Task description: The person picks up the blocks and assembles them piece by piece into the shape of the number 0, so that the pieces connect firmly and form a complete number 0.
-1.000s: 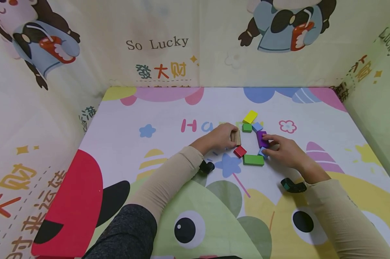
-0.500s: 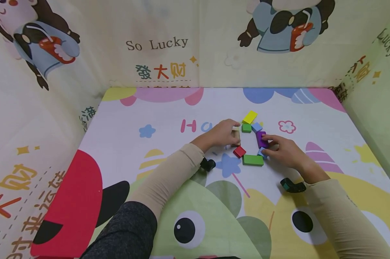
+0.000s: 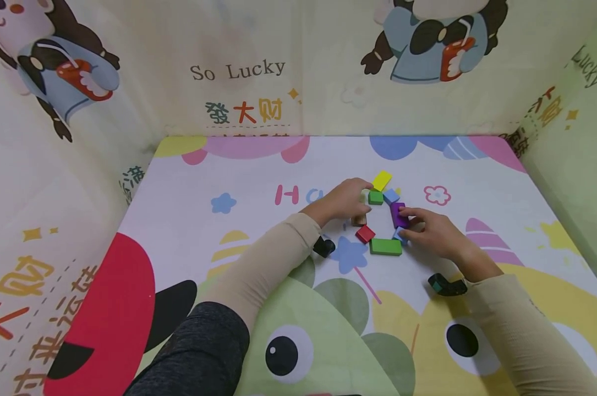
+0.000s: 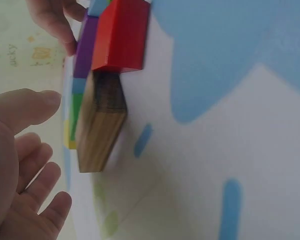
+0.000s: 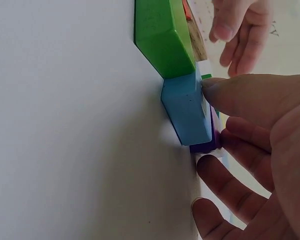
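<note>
Colored toy blocks lie in a ring on the printed tabletop. My left hand [image 3: 345,199] hovers at the ring's left side, thumb and fingers spread apart beside the plain wooden block [image 4: 101,130]; in the head view its fingertips overlap the small green block [image 3: 376,198]. The wooden block meets the red block [image 4: 121,37] at one end. My right hand [image 3: 434,234] is at the ring's right side. Its thumb touches the near blue block [image 5: 187,110], while a finger rests on the purple block [image 3: 399,215]. The long green block [image 3: 385,247] lies at the front.
A yellow block [image 3: 382,180] and another blue block [image 3: 391,196] sit at the ring's far end. Dark wrist devices hang at both wrists, one a black piece [image 3: 447,285] at the right. Printed cloth walls [image 3: 248,33] stand behind and at both sides.
My left hand has released the wooden block and moved slightly away and to the right, toward the small green block. The right hand has stayed in place.
</note>
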`<state>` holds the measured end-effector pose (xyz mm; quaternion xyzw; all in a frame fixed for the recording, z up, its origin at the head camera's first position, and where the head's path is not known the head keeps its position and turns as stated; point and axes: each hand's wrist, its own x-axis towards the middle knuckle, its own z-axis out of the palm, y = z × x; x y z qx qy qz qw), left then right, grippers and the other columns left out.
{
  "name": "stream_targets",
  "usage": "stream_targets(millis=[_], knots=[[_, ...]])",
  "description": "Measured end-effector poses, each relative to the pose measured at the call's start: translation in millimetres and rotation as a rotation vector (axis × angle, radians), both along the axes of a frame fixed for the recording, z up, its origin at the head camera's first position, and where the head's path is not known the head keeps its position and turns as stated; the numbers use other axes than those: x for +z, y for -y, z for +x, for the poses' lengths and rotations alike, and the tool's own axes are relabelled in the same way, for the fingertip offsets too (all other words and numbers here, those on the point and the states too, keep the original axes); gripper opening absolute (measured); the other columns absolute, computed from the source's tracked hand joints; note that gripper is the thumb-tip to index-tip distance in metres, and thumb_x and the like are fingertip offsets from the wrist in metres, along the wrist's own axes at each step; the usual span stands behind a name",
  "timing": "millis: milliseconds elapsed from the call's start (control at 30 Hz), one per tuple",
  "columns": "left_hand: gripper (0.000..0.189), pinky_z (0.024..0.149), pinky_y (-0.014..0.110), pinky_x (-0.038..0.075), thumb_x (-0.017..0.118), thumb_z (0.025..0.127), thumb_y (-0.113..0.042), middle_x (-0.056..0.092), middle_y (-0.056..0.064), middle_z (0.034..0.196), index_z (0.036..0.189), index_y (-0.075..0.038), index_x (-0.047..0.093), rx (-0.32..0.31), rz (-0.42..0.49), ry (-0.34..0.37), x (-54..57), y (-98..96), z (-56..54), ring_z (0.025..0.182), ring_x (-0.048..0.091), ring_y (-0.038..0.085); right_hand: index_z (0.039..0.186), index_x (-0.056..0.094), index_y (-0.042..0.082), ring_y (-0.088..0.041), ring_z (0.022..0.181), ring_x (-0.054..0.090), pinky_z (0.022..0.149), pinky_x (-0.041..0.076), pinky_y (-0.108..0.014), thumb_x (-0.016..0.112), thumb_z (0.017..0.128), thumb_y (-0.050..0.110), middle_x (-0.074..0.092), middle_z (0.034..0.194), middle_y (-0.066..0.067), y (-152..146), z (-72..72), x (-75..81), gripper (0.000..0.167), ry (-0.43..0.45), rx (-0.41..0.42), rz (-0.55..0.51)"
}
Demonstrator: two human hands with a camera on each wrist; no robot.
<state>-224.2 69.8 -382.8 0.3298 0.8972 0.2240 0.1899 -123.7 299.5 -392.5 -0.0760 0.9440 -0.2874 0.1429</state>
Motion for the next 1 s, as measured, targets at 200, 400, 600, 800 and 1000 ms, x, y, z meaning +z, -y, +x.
stream_targets(millis=[200, 400, 600, 800, 1000], knots=[[0.056, 0.113, 0.026, 0.028, 0.064, 0.099, -0.026, 0.045, 0.006, 0.151, 0.149, -0.008, 0.047, -0.003, -0.01, 0.001, -4.2, -3.1, -2.0, 0.14, 0.037, 0.019, 0.145, 0.048, 0.002, -0.037, 0.103, 0.06, 0.089, 0.05, -0.051, 0.071, 0.094, 0.024, 0.06, 0.123, -0.027, 0.5, 0.7, -0.5, 0.06, -0.004, 0.003, -0.005], [0.053, 0.113, 0.027, 0.028, 0.063, 0.099, -0.026, 0.048, 0.006, 0.149, 0.147, -0.008, 0.049, 0.004, 0.003, -0.017, -7.2, -6.1, -3.6, 0.14, 0.039, 0.02, 0.145, 0.048, 0.002, -0.037, 0.104, 0.06, 0.087, 0.052, -0.05, 0.071, 0.094, 0.024, 0.06, 0.123, -0.027, 1.7, 1.0, 1.0, 0.06, 0.002, 0.0, -0.001], [0.052, 0.113, 0.025, 0.028, 0.062, 0.1, -0.027, 0.048, 0.003, 0.149, 0.148, -0.011, 0.048, 0.019, -0.03, -0.017, -5.6, -11.4, -6.1, 0.14, 0.038, 0.018, 0.145, 0.049, 0.001, -0.037, 0.102, 0.061, 0.087, 0.051, -0.05, 0.071, 0.094, 0.023, 0.061, 0.122, -0.026, 1.2, 1.4, 1.4, 0.059, -0.014, 0.007, -0.002], [0.05, 0.112, 0.023, 0.028, 0.059, 0.102, -0.025, 0.05, 0.001, 0.148, 0.149, -0.011, 0.048, 0.02, -0.045, -0.02, -4.4, -15.6, -10.6, 0.139, 0.039, 0.016, 0.145, 0.048, 0.002, -0.038, 0.106, 0.059, 0.088, 0.052, -0.05, 0.071, 0.094, 0.024, 0.06, 0.124, -0.026, 1.0, 2.8, 0.7, 0.06, 0.004, -0.007, -0.007], [0.049, 0.111, 0.023, 0.03, 0.059, 0.102, -0.025, 0.05, -0.001, 0.147, 0.148, -0.014, 0.049, 0.041, -0.071, -0.004, -4.5, -19.5, -13.0, 0.138, 0.04, 0.014, 0.145, 0.048, 0.002, -0.038, 0.106, 0.059, 0.088, 0.052, -0.05, 0.071, 0.094, 0.024, 0.06, 0.124, -0.026, 0.3, 3.2, 0.0, 0.06, 0.003, -0.011, -0.01]])
